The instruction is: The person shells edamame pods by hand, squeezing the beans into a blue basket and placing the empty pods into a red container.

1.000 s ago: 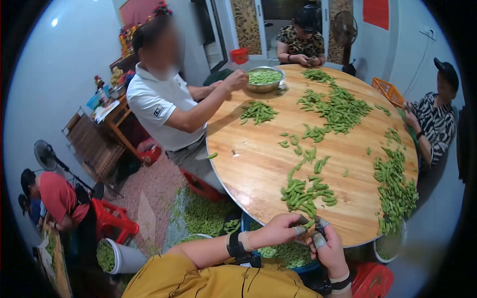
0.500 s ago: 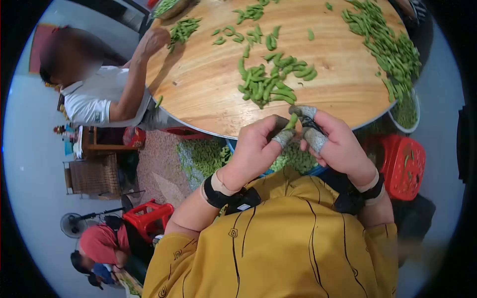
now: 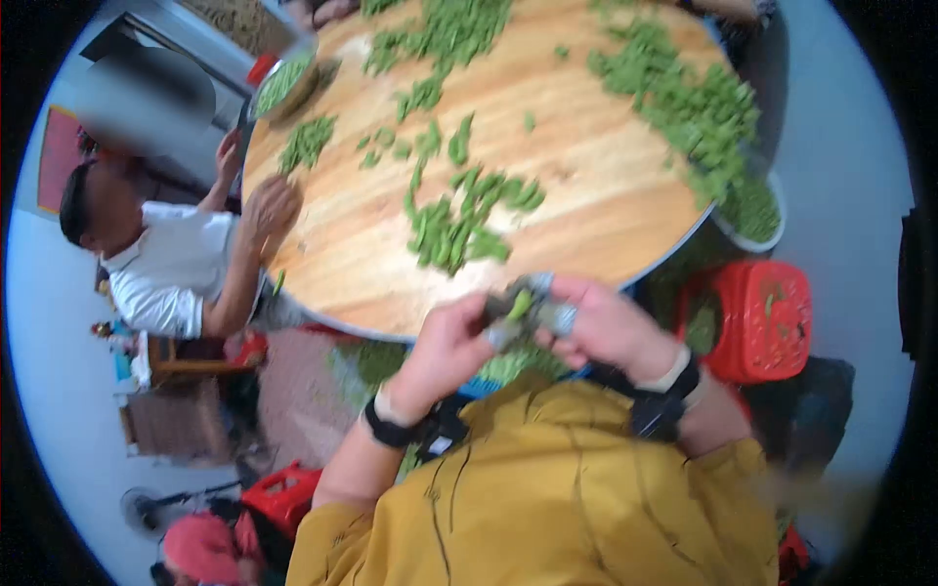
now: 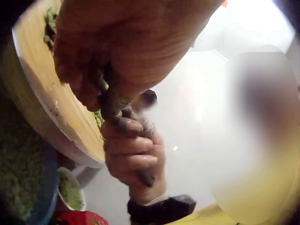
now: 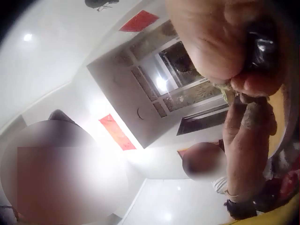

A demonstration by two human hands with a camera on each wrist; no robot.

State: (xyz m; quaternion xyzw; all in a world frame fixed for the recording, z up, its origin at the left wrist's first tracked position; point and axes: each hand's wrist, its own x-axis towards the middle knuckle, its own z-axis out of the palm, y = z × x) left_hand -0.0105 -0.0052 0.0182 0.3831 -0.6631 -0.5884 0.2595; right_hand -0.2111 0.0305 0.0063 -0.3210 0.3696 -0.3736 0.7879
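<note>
In the head view my left hand [image 3: 451, 342] pinches a green soybean pod [image 3: 520, 305] between thumb and fingertips wrapped in grey tape. Curled close against it, my right hand [image 3: 611, 320] has its taped fingertips at the pod. A dark end of a small black tool [image 4: 146, 178] pokes out of the right fist in the left wrist view, and its shiny black part [image 5: 262, 47] shows by the palm in the right wrist view. The rest of it is hidden by the fingers. A pile of pods [image 3: 454, 230] lies on the round wooden table [image 3: 371, 283] beyond both hands.
Shelled beans [image 3: 518, 363] fill a blue tub under my hands. More pods [image 3: 684, 107] lie at the table's right, above a white bucket [image 3: 777, 220]. A red stool [image 3: 757, 322] stands at right. A person in white [image 3: 166, 264] sits at left by a metal bowl [image 3: 293, 98].
The head view has tilted and turned, so the table and the person in white stand differently in it. Both hands stay together around a pod.
</note>
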